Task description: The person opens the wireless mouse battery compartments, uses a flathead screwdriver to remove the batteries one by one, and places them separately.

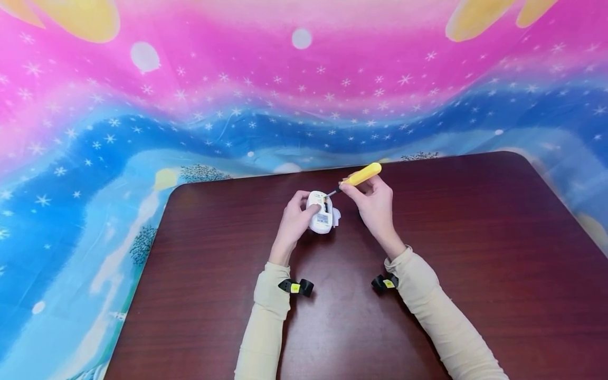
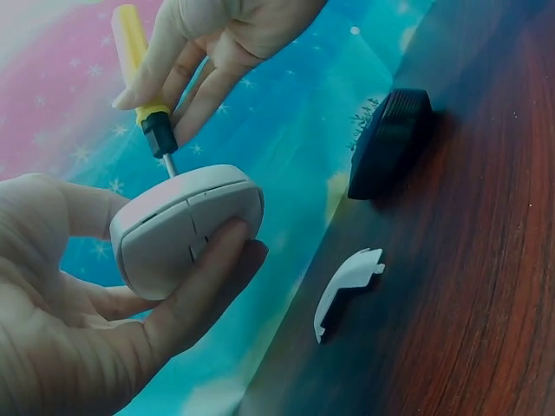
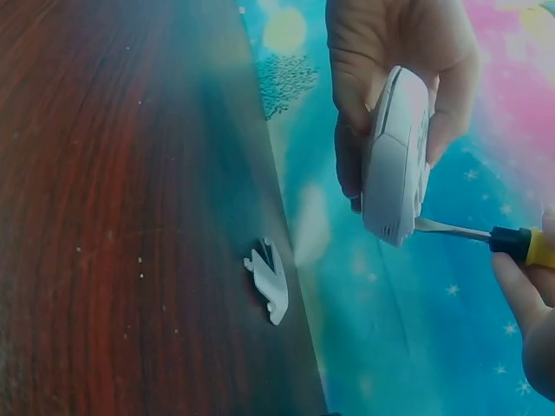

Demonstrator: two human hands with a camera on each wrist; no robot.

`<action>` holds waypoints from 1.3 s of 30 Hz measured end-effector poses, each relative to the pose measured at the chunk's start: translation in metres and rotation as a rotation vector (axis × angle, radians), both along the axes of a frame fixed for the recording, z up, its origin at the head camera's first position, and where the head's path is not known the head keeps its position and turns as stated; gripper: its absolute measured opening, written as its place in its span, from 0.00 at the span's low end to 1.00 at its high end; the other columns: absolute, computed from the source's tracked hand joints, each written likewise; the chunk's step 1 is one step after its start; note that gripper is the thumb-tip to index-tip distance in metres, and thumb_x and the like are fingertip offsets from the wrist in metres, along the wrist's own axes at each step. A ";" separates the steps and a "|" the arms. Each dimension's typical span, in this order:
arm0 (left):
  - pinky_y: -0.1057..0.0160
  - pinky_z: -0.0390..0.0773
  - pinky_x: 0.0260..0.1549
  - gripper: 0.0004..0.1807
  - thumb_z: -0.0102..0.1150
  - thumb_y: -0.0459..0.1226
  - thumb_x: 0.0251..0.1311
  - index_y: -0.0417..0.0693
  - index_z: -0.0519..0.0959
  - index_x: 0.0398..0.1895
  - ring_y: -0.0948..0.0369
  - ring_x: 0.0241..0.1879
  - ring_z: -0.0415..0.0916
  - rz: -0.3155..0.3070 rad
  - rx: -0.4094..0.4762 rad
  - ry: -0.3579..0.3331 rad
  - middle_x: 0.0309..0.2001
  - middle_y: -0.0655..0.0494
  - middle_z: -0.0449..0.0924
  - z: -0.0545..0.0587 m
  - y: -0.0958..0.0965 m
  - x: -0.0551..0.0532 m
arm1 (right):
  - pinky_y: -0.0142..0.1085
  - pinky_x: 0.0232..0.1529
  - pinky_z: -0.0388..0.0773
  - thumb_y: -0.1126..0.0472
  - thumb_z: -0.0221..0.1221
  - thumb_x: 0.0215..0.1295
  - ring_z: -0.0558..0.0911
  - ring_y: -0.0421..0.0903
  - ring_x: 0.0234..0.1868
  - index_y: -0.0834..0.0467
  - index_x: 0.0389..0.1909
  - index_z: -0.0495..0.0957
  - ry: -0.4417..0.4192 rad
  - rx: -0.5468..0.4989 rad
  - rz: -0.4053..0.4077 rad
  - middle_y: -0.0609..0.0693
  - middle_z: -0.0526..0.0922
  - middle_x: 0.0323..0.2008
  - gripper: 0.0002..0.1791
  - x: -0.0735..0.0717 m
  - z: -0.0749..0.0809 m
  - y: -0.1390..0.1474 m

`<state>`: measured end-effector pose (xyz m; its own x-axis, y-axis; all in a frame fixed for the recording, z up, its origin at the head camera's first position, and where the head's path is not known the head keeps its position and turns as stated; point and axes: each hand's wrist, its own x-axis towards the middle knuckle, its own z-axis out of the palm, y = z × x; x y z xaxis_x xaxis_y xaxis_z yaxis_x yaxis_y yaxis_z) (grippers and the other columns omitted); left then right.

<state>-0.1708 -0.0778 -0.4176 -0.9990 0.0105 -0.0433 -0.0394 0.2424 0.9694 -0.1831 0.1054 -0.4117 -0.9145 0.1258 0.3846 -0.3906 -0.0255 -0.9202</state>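
My left hand [image 1: 297,219] grips a white computer mouse [image 1: 321,226], its underside turned up and its battery compartment open. A yellow and dark battery [image 1: 325,204] shows inside. With its thumb on the underside, the hand keeps its other fingers around the shell. A yellow-handled screwdriver [image 1: 363,174] is pinched in my right hand [image 1: 377,208]. Its metal shaft [image 3: 455,230] reaches the compartment's upper end; the exact contact of the tip is hard to see. On the table beside the mouse lies a white battery cover [image 2: 347,284].
A dark ribbed object [image 2: 390,143], its kind unclear, sits on the table in the left wrist view. The brown wooden table [image 1: 214,316] ends just beyond the hands, before a patterned cloth backdrop [image 1: 266,132]. Each wrist wears a black strap [image 1: 306,287].
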 end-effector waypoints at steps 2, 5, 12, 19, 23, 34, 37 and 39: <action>0.68 0.75 0.35 0.19 0.61 0.31 0.64 0.36 0.77 0.57 0.55 0.40 0.79 -0.007 0.000 0.008 0.46 0.41 0.84 0.000 0.000 0.000 | 0.36 0.48 0.84 0.70 0.70 0.64 0.89 0.43 0.43 0.65 0.47 0.81 -0.014 -0.038 0.014 0.67 0.86 0.44 0.12 -0.001 0.000 0.000; 0.68 0.75 0.36 0.19 0.61 0.31 0.63 0.35 0.77 0.57 0.55 0.41 0.79 -0.015 0.002 0.012 0.46 0.40 0.84 0.000 -0.001 0.001 | 0.37 0.47 0.85 0.72 0.68 0.65 0.89 0.42 0.42 0.72 0.49 0.77 -0.041 -0.106 0.051 0.61 0.88 0.42 0.15 -0.003 -0.002 0.001; 0.69 0.77 0.35 0.19 0.61 0.30 0.63 0.34 0.77 0.57 0.56 0.39 0.79 -0.017 0.032 0.012 0.46 0.39 0.84 -0.001 0.000 0.002 | 0.41 0.46 0.85 0.73 0.65 0.67 0.90 0.46 0.42 0.78 0.50 0.72 -0.033 -0.198 0.100 0.69 0.85 0.44 0.16 -0.005 -0.008 -0.001; 0.62 0.82 0.41 0.20 0.60 0.29 0.64 0.33 0.76 0.59 0.49 0.44 0.84 -0.049 0.037 0.042 0.49 0.37 0.82 0.002 -0.004 0.001 | 0.45 0.46 0.85 0.74 0.61 0.71 0.89 0.50 0.44 0.77 0.51 0.71 -0.099 -0.391 0.183 0.56 0.86 0.40 0.14 -0.010 -0.010 -0.001; 0.56 0.83 0.45 0.21 0.60 0.29 0.64 0.34 0.75 0.60 0.44 0.47 0.86 -0.082 0.008 0.067 0.50 0.37 0.81 0.002 -0.006 0.002 | 0.47 0.45 0.85 0.75 0.58 0.73 0.88 0.50 0.44 0.66 0.47 0.75 -0.148 -0.487 0.197 0.56 0.84 0.40 0.06 -0.012 -0.010 0.003; 0.51 0.78 0.51 0.21 0.63 0.31 0.64 0.40 0.76 0.61 0.48 0.46 0.81 -0.134 -0.176 0.145 0.52 0.42 0.83 -0.001 0.000 0.002 | 0.44 0.44 0.86 0.67 0.55 0.78 0.85 0.47 0.40 0.61 0.46 0.74 -0.230 -0.543 0.198 0.55 0.81 0.39 0.02 -0.016 -0.008 0.013; 0.52 0.79 0.49 0.21 0.63 0.31 0.64 0.41 0.76 0.61 0.50 0.45 0.81 -0.149 -0.190 0.143 0.51 0.42 0.84 -0.001 0.002 0.002 | 0.42 0.43 0.86 0.67 0.55 0.78 0.85 0.46 0.38 0.61 0.47 0.73 -0.288 -0.558 0.182 0.54 0.81 0.37 0.02 -0.017 -0.008 0.015; 0.53 0.80 0.47 0.21 0.63 0.31 0.64 0.41 0.77 0.61 0.51 0.44 0.82 -0.159 -0.192 0.140 0.51 0.42 0.84 -0.001 0.003 0.003 | 0.41 0.43 0.86 0.66 0.54 0.79 0.85 0.46 0.37 0.60 0.46 0.73 -0.340 -0.581 0.173 0.54 0.81 0.36 0.02 -0.017 -0.009 0.017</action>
<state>-0.1679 -0.0747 -0.4182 -0.9818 0.1728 0.0786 0.1448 0.4142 0.8986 -0.2003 0.1220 -0.4206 -0.9978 0.0658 -0.0121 -0.0289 -0.5867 -0.8093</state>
